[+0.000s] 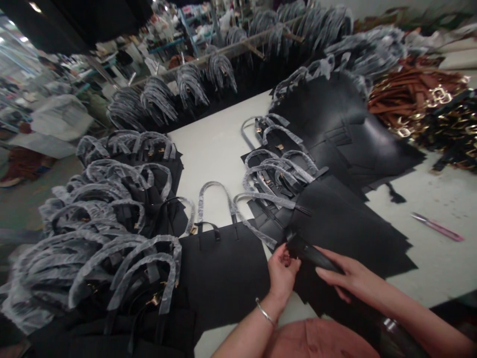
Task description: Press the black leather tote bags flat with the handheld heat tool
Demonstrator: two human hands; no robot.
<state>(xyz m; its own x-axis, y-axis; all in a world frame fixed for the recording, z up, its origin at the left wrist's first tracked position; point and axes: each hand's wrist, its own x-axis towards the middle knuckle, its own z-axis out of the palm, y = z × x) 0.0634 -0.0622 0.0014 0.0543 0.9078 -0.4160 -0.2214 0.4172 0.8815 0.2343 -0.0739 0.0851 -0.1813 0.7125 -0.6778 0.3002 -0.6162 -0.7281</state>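
Observation:
My left hand [283, 271], with a bangle at the wrist, is closed in a pinch at the near edge of a black leather bag panel [311, 254]. The panel's edge is folded up in a strip, and my right hand [345, 273] grips it between thumb and fingers. What lies between the left fingertips is too small to make out. Just beyond is a plastic-wrapped handle [263, 199], looping toward the left. Beside my left hand lies a flat black bag panel [227, 273] with a wrapped handle [214, 186] standing up from its top edge.
Piles of black bag pieces with wrapped handles [100, 248] cover the left side. Black leather panels [343, 124] are stacked at the back right, near brown straps [410, 94] with gold buckles. A pink-handled cutter [437, 227] lies on the white table [208, 144]. More handles [190, 87] hang on a rack behind.

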